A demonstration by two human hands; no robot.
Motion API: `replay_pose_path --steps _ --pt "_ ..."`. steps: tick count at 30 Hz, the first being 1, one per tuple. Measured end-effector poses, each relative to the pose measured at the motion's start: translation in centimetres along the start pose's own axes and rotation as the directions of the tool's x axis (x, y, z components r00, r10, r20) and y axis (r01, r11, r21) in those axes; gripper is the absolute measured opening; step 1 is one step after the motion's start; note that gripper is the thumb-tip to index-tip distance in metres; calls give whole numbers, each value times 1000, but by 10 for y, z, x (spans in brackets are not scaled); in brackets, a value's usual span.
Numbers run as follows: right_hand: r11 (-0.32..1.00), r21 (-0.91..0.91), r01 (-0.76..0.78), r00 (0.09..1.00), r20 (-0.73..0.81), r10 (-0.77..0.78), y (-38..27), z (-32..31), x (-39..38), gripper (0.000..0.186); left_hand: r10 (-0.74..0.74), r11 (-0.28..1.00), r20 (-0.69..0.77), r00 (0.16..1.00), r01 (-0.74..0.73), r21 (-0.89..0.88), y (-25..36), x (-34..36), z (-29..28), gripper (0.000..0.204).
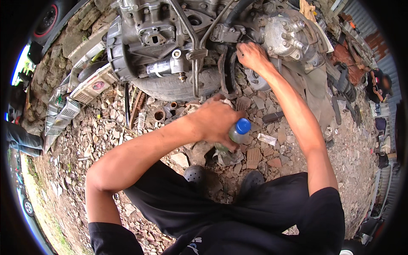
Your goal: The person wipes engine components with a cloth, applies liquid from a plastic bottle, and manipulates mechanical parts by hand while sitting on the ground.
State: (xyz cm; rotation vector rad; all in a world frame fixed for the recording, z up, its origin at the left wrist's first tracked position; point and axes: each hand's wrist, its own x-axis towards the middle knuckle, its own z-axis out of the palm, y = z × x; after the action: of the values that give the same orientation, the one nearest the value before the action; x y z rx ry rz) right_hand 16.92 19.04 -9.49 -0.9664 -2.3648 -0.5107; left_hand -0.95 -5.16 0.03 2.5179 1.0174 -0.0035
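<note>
My left hand [216,121] is wrapped round a clear plastic bottle [243,126] with a blue cap, held above the stony ground in front of the engine. My fingers hide much of the bottle. Farther right, my right hand [251,55] is closed, its fingers curled at the lower side of the grey metal engine [159,38]. What those fingers grip, if anything, is hidden. Just to the right of that hand sits a round metal engine part [284,36] with several fittings. Dark curved straps or hoses [228,72] hang to its left.
A tyre [182,84] lies under the engine. A silver cylindrical starter-like part [165,67] protrudes at the front. Broken plastic crates [80,91] lean at the left. Small metal parts [160,115] and rubble lie below. Another person [377,85] is at the far right.
</note>
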Motion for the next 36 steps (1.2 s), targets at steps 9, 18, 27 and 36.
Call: replay_pose_path --steps 9,18,27,36 --pt "994 97 -45 996 -75 53 10 8 5 13 -43 995 -68 997 49 90 -19 0 -8 68" --pt "977 65 -203 969 158 191 -9 -7 4 33 -70 995 -53 996 74 64 -23 -4 -9 66" --pt "957 265 115 992 -76 -98 -74 6 12 23 -127 986 -10 992 127 112 -22 7 -12 71" --pt "977 -11 -213 953 216 210 -51 3 -18 28 -115 988 -20 993 117 98 -29 7 -11 71"
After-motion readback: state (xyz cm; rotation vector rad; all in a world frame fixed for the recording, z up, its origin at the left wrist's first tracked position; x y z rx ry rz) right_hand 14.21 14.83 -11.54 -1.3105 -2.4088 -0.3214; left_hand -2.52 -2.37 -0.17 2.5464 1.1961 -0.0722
